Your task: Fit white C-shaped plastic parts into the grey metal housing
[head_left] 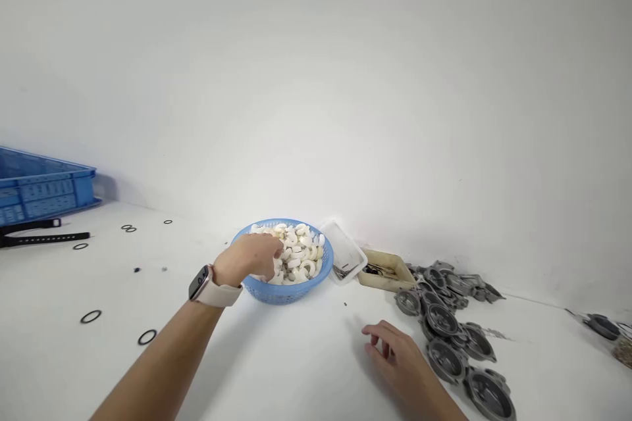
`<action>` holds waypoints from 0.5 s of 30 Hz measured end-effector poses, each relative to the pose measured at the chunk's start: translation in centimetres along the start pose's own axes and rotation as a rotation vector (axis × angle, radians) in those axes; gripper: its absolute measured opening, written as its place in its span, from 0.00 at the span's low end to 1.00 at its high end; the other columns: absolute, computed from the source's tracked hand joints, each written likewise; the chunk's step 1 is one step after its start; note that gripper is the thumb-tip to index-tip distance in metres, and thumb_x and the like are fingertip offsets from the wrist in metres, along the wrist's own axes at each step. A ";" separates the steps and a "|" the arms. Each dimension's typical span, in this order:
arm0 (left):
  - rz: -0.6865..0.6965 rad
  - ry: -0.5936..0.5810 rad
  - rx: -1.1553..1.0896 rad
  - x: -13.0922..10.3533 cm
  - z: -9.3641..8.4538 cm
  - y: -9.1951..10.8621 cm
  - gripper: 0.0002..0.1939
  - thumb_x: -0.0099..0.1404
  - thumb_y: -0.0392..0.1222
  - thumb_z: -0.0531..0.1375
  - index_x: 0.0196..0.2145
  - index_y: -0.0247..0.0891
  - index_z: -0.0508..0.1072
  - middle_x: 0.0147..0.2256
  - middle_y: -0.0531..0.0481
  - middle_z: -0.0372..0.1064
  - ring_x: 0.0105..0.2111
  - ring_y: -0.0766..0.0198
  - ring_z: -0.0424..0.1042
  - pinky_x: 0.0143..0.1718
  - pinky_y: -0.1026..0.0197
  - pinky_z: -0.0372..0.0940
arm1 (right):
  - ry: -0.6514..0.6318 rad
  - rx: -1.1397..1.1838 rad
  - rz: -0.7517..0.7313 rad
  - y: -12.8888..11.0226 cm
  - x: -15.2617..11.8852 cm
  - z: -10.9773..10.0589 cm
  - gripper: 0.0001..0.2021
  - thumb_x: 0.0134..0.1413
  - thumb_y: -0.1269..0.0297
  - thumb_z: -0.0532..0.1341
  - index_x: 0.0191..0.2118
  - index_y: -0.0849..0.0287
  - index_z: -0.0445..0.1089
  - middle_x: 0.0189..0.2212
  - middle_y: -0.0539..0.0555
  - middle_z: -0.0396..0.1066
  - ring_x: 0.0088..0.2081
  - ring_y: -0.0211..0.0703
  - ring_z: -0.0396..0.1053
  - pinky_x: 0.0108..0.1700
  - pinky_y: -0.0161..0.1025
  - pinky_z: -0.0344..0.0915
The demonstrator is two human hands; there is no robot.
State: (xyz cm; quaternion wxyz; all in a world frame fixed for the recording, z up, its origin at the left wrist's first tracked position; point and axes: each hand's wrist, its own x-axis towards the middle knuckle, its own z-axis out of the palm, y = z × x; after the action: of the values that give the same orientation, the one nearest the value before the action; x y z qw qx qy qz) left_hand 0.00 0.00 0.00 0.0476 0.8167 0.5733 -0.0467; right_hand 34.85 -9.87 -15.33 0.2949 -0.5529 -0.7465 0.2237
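My left hand (pixel 254 255), with a watch (pixel 199 281) on a pale strap at the wrist, reaches into a round blue plastic basket (pixel 281 294). Its fingers are bent down among many white curved plastic pieces (pixel 309 268), some ring-like. The fingertips are partly hidden, so what they close on cannot be made out. My right hand (pixel 392 350) hovers low over the white table, left of a heap of grey metal ring-shaped housings (pixel 442 320). Its fingers are loosely bent and apart, with nothing visible in them.
Beside the basket stand a white tray (pixel 340 243) with small metal pins and a cream tray (pixel 388 283) with dark parts. Black rings (pixel 147 337) and black straps (pixel 47 239) lie at left, near a blue crate (pixel 44 187). A white wall rises behind.
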 end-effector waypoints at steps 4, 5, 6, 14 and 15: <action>-0.020 -0.024 0.012 -0.1 -0.2 0.1 0.15 0.70 0.48 0.66 0.49 0.37 0.73 0.44 0.47 0.71 0.40 0.58 0.72 0.44 0.53 0.70 | 0.042 -0.110 -0.028 1.2 0.1 0.9 0.12 0.61 0.57 0.58 0.44 0.47 0.78 0.37 0.53 0.76 0.27 0.44 0.70 0.34 0.43 0.67; -0.031 -0.028 0.017 -0.2 -0.3 0.2 0.15 0.71 0.49 0.65 0.49 0.37 0.73 0.44 0.47 0.71 0.40 0.58 0.72 0.44 0.52 0.71 | 0.048 -0.130 -0.031 1.3 0.1 1.1 0.13 0.61 0.57 0.57 0.44 0.49 0.78 0.37 0.52 0.76 0.27 0.43 0.70 0.34 0.42 0.67; -0.043 -0.031 0.021 -0.3 -0.4 0.2 0.15 0.72 0.49 0.65 0.49 0.37 0.73 0.44 0.47 0.71 0.40 0.58 0.73 0.44 0.52 0.71 | 0.048 -0.142 -0.031 1.3 0.2 1.1 0.13 0.61 0.58 0.56 0.44 0.50 0.78 0.36 0.52 0.76 0.27 0.43 0.69 0.34 0.41 0.67; -0.071 -0.009 0.015 -1.1 -0.8 0.0 0.15 0.74 0.49 0.63 0.49 0.35 0.73 0.44 0.47 0.72 0.40 0.59 0.74 0.43 0.53 0.73 | 0.033 -0.165 -0.035 1.0 0.2 1.0 0.15 0.63 0.58 0.55 0.45 0.53 0.78 0.37 0.53 0.76 0.28 0.42 0.70 0.35 0.40 0.67; -0.066 0.010 0.003 -1.0 -0.7 0.0 0.15 0.74 0.49 0.63 0.49 0.35 0.73 0.44 0.47 0.72 0.40 0.59 0.74 0.42 0.53 0.74 | 0.037 -0.162 -0.037 1.0 0.2 1.0 0.15 0.63 0.58 0.55 0.45 0.52 0.78 0.37 0.53 0.76 0.28 0.42 0.70 0.34 0.40 0.67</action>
State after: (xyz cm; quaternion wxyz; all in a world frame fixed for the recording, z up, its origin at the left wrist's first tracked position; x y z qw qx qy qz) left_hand -0.37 -0.85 0.84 0.0421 0.7976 0.6000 -0.0449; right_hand 34.85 -9.40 -16.65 0.2669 -0.5651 -0.7667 0.1469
